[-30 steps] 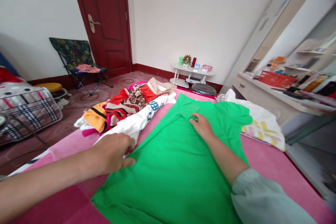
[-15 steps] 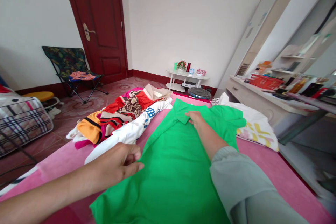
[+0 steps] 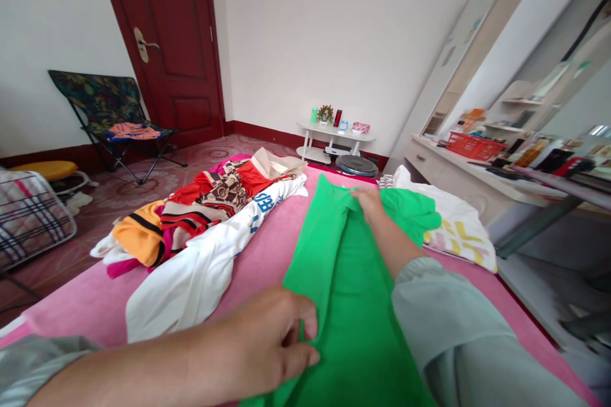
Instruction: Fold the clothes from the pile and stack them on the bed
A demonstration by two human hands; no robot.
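From my end, I have the left hand (image 3: pixel 272 337) nearest, thumb and fingers narrowed on the folded left edge of the green shirt (image 3: pixel 367 305). The shirt lies on the pink bedspread (image 3: pixel 267 254) beneath both hands, its long axis running away from me. Farther along it, the right hand (image 3: pixel 370 203) pinches cloth by its neckline. Beyond the shirt stands a white side table (image 3: pixel 344 133).

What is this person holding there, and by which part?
The green shirt: the left hand pinches the edge of its folded-over side, and the right hand holds it up near the collar.
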